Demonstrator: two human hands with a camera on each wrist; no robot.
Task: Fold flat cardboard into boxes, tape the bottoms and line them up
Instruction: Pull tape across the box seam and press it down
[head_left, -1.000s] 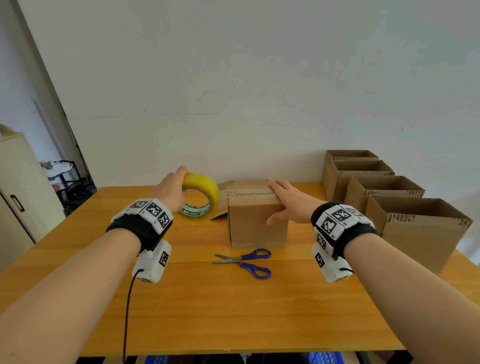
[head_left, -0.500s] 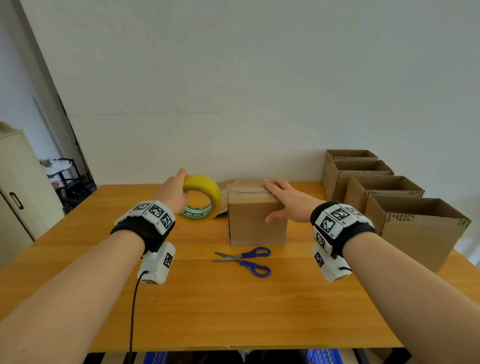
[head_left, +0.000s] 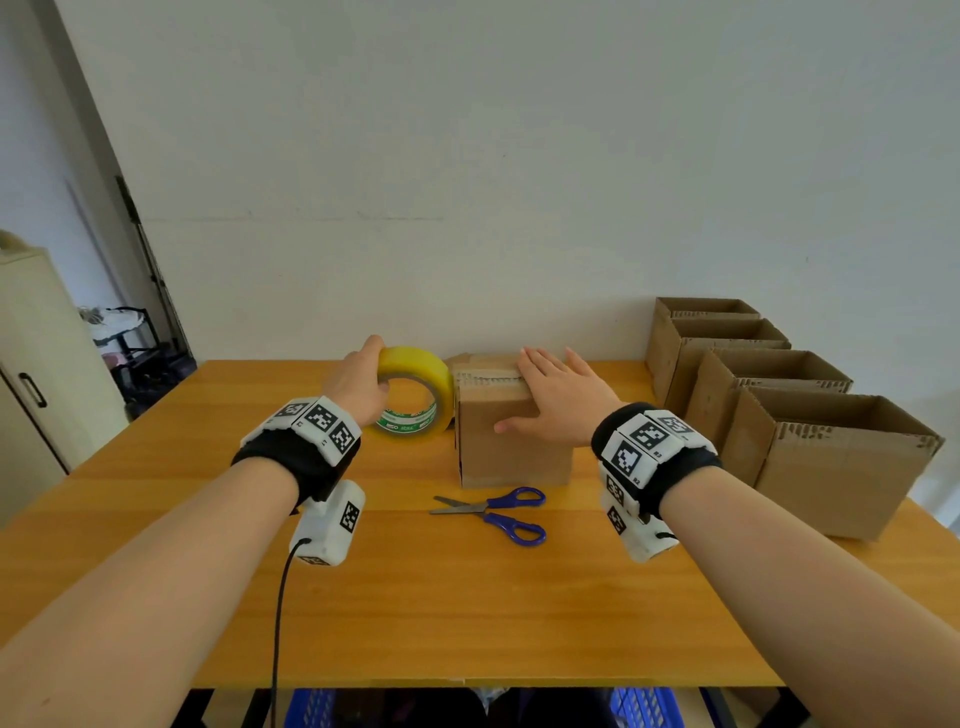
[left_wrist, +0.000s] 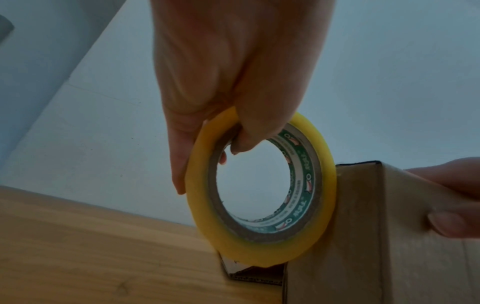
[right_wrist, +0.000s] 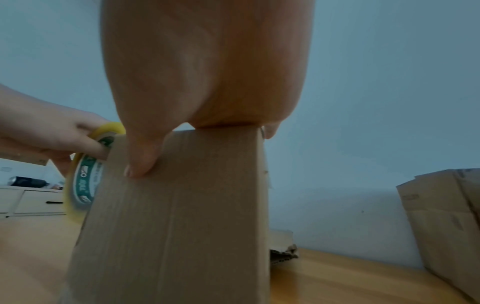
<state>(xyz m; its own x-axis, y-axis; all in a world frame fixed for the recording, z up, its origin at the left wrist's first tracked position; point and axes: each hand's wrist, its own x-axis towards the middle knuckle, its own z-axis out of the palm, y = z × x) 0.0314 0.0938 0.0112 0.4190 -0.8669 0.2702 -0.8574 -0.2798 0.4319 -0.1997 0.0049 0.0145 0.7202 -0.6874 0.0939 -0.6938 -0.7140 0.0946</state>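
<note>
A folded cardboard box (head_left: 511, 441) stands bottom-up in the middle of the wooden table (head_left: 415, 597). My right hand (head_left: 561, 402) lies flat on its top with straight fingers, the thumb (right_wrist: 141, 162) down the near side. My left hand (head_left: 358, 387) grips a yellow tape roll (head_left: 415, 389) held on edge against the box's left side; the thumb (left_wrist: 244, 142) hooks through the core of the roll (left_wrist: 262, 189). The box (right_wrist: 176, 216) fills the right wrist view, with the roll (right_wrist: 83, 185) at its left edge.
Blue-handled scissors (head_left: 498, 512) lie shut on the table just in front of the box. Several open-topped finished boxes (head_left: 810, 447) stand in a row along the right edge. A cream cabinet (head_left: 36, 374) stands off the table at left.
The left hand has brought the tape roll rightward until it touches the box's left side. The right hand has flattened on the box top.
</note>
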